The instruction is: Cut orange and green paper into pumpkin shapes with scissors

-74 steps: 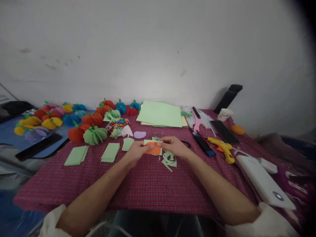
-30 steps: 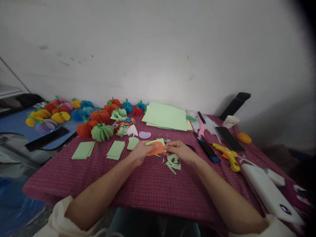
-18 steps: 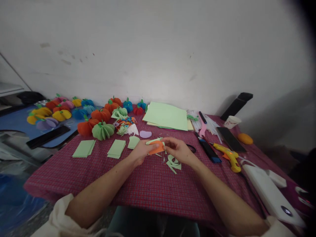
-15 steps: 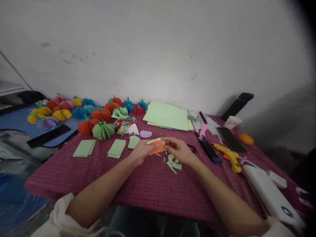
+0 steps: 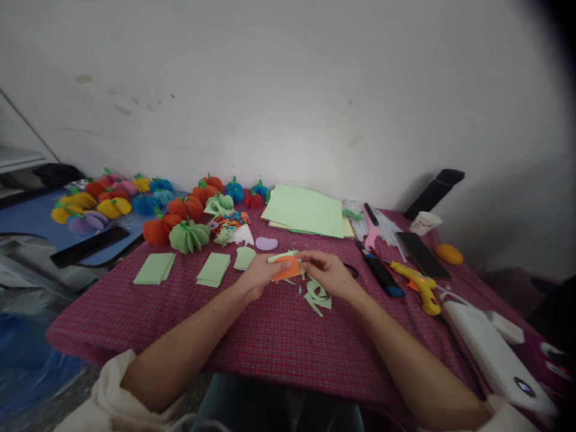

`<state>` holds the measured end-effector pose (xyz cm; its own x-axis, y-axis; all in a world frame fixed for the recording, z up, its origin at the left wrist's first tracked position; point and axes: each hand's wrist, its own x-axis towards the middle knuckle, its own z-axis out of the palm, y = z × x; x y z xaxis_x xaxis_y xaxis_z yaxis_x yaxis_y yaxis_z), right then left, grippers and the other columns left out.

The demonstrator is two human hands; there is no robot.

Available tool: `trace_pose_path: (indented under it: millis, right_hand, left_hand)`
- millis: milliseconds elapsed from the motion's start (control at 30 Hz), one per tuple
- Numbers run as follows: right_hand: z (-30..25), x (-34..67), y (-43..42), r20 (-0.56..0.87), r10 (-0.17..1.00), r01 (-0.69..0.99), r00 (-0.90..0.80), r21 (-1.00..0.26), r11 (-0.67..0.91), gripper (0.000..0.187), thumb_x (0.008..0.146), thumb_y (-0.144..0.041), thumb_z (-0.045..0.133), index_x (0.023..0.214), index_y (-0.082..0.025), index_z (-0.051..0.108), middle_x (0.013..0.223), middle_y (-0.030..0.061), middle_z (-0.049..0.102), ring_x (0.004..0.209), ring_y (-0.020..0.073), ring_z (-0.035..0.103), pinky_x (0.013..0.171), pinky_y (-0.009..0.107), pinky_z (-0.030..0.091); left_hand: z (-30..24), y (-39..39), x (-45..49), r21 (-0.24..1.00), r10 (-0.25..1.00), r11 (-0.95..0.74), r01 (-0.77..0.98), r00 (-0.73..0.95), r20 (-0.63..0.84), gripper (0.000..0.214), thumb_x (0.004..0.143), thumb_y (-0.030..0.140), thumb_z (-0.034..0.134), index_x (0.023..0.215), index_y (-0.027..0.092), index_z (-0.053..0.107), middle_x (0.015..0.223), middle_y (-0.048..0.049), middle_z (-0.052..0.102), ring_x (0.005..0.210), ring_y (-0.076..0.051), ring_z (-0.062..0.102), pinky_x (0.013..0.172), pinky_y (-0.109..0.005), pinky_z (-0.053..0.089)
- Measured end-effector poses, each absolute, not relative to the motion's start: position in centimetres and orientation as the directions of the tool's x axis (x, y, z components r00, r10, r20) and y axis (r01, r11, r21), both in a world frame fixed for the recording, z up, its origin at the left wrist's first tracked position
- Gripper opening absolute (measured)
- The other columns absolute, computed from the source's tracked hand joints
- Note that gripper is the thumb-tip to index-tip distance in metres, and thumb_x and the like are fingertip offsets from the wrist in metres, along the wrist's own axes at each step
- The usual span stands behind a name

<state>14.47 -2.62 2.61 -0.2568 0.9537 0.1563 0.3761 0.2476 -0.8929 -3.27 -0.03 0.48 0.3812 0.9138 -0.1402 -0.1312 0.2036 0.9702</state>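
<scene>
Between thumb and fingers, my left hand (image 5: 260, 275) holds an orange half-round piece of paper (image 5: 288, 270) against light green paper (image 5: 279, 257). My right hand (image 5: 332, 277) pinches the right edge of that green paper, its fingertips close together and partly hidden. Under my hands lie curled green paper scraps (image 5: 318, 294). A lilac paper piece (image 5: 266, 243) lies just beyond, and a small green paper stack (image 5: 244, 258) sits left of my left hand.
Paper pumpkins (image 5: 189, 236) crowd the left and back. Large green sheets (image 5: 303, 211) lie near the wall. To the right are a box cutter (image 5: 381, 273), a yellow glue gun (image 5: 420, 285), a phone (image 5: 423, 255), a paper cup (image 5: 425, 222) and a white power bank (image 5: 490, 354).
Very little differs. My right fingertips have shifted slightly at the green paper's edge; my left hand keeps the same hold, and the view has moved a touch.
</scene>
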Motion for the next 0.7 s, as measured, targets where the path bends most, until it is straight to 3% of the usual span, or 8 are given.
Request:
trace_pose_path:
  millis: [200, 333, 567, 700]
  right_hand:
    - [2.4, 14.6, -2.5, 0.156, 0.952, 0.382, -0.262, -0.889, 0.251, 0.029, 0.077, -0.028, 0.05, 0.102, -0.018, 0.06, 0.08, 0.0023, 0.064, 0.057, 0.0104, 0.053, 0.051, 0.021, 0.041]
    - [2.0, 14.4, -2.3, 0.168, 0.949, 0.282, -0.266, -0.928, 0.243, 0.032, 0.076, -0.028, 0.053, 0.106, -0.019, 0.053, 0.083, 0.0026, 0.062, 0.065, 0.0117, 0.055, 0.056, 0.023, 0.042]
    - [1.3, 13.6, -2.1, 0.102, 0.973, 0.221, -0.206, -0.964, 0.148, 0.039, 0.072, -0.031, 0.059, 0.106, -0.02, 0.042, 0.068, -0.0032, 0.054, 0.054, 0.0094, 0.05, 0.048, 0.021, 0.038]
    - [1.0, 13.6, -2.0, 0.091, 0.98, 0.191, -0.177, -0.974, 0.125, 0.037, 0.071, -0.032, 0.06, 0.102, -0.02, 0.042, 0.063, -0.0056, 0.05, 0.05, 0.0082, 0.047, 0.046, 0.02, 0.035]
  left_hand:
    - [0.6, -0.1, -3.2, 0.961, 0.911, 0.234, -0.145, 0.377, -0.164, 0.041, 0.054, 0.039, 0.072, 0.083, 0.011, 0.067, 0.074, -0.0067, 0.067, 0.062, -0.015, 0.056, 0.057, -0.024, 0.039]
    - [0.5, -0.1, -3.2, 0.963, 0.917, 0.228, -0.144, 0.365, -0.163, 0.04, 0.055, 0.039, 0.072, 0.084, 0.012, 0.067, 0.075, -0.0065, 0.067, 0.062, -0.015, 0.056, 0.056, -0.024, 0.038]
    - [0.4, -0.3, -3.0, 0.96, 0.921, 0.221, -0.171, 0.362, -0.147, 0.039, 0.056, 0.037, 0.071, 0.085, 0.012, 0.068, 0.079, -0.0071, 0.068, 0.066, -0.015, 0.057, 0.061, -0.025, 0.039]
    - [0.6, -0.5, -2.9, 0.96, 0.914, 0.242, -0.139, 0.366, -0.177, 0.039, 0.059, 0.04, 0.07, 0.086, 0.011, 0.067, 0.071, -0.0057, 0.066, 0.058, -0.012, 0.055, 0.051, -0.022, 0.036]
